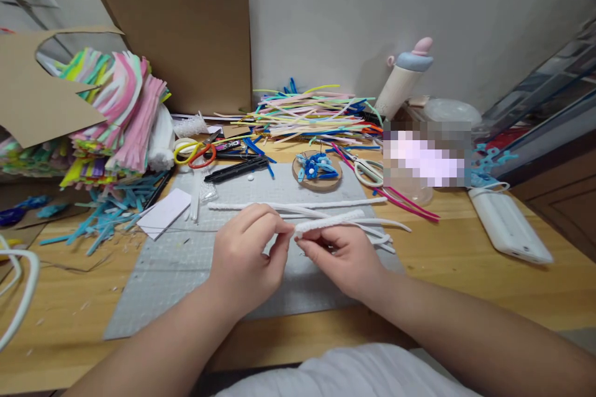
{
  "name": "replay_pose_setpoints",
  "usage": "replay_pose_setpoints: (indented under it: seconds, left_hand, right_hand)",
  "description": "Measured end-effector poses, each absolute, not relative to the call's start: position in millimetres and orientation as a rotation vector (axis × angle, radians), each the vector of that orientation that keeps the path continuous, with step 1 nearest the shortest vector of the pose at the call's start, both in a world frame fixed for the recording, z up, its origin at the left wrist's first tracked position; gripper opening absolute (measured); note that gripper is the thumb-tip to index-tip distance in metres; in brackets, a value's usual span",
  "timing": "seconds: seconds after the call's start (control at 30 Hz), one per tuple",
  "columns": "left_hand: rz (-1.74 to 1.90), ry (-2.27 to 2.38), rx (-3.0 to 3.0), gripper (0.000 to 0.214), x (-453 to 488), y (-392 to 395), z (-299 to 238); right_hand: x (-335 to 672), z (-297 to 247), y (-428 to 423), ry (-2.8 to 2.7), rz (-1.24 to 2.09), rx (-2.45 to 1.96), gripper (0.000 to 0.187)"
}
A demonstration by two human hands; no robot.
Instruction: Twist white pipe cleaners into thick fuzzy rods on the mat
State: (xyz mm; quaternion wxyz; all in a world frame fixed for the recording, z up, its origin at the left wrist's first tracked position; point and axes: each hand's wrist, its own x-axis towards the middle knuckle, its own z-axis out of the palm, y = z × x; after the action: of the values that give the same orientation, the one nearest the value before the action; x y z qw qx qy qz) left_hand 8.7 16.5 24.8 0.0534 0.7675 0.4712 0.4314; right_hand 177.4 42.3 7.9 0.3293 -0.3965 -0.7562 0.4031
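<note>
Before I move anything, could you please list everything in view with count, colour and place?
Fuzzy piece: one, white, in right hand
Long stems: several, white, on mat
Mat: one, grey, under hands
Disc: one, brown and blue, mat's far edge
Scissors: two, orange-yellow and whitish, either side of disc
Implement: one, black, mat's far left
Card: one, white, mat's left edge
Scraps: many, light blue, left of mat
Thin stems: several, magenta, right of mat
Stem pile: many, multicoloured, by wall
Stem bundles: several, multicoloured, far left
Cardboard: several, brown, back left
Bottle: one, white, back right
Device: one, white, right side
Pixelated patch: one, unreadable, back right
Table: one, tan, under mat
Left hand: one, at piece's end
Right hand: one, gripping piece
</note>
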Motion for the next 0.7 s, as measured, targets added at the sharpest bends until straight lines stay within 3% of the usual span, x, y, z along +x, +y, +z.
replay_pose_setpoints:
  seconds: [0.17,0.33,0.43,0.7]
  left_hand:
    - [1.212,1.533,2.463,0.010,9,17,24]
    - [0.905,1.380,2.783,0.017,7,19,26]
    - [0.931,1.214,2.805,0.014,6,18,27]
    - [1.131,1.028,2.599,0.014,9,14,26]
  right_hand:
    - [182,10,33,-2.326,0.417,-0.807,0.016]
    - [196,24,35,-2.395,0.211,-0.703,0.014]
    - [203,34,46,-2.333,0.467,-0.757,0.011]
    - [199,25,76,-1.945,1.771,-0.947,0.019]
